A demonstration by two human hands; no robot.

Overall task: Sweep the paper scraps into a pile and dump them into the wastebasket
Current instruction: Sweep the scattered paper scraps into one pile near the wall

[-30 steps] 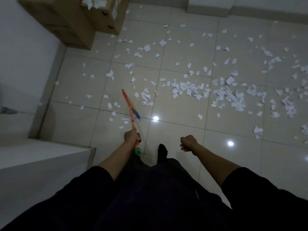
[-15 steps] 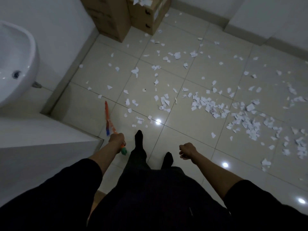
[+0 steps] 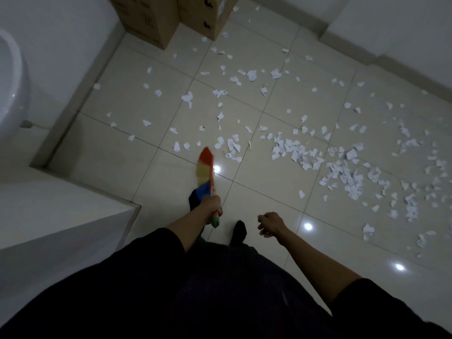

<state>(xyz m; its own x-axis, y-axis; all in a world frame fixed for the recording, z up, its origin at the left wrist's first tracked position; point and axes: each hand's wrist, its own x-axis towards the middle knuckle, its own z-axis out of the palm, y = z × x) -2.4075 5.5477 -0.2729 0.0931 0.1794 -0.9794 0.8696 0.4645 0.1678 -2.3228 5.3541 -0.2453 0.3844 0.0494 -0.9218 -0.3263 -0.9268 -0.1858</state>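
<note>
The person's left hand point(image 3: 211, 206) is wrapped round the handle of a small hand broom point(image 3: 205, 167) with red, yellow and blue bristles, its tip pointing away over the tiled floor point(image 3: 117, 152), just short of the nearest paper scraps point(image 3: 342, 172). The right hand point(image 3: 270, 223) hangs free with fingers loosely curled, holding nothing. White scraps are strewn over the tiles, thickest to the right and thinner toward the far left. Two cardboard boxes point(image 3: 156, 18) stand at the far wall. A white basin point(image 3: 9, 89) shows at the left edge. Dark-socked feet point(image 3: 238, 231) stand near the hands.
</note>
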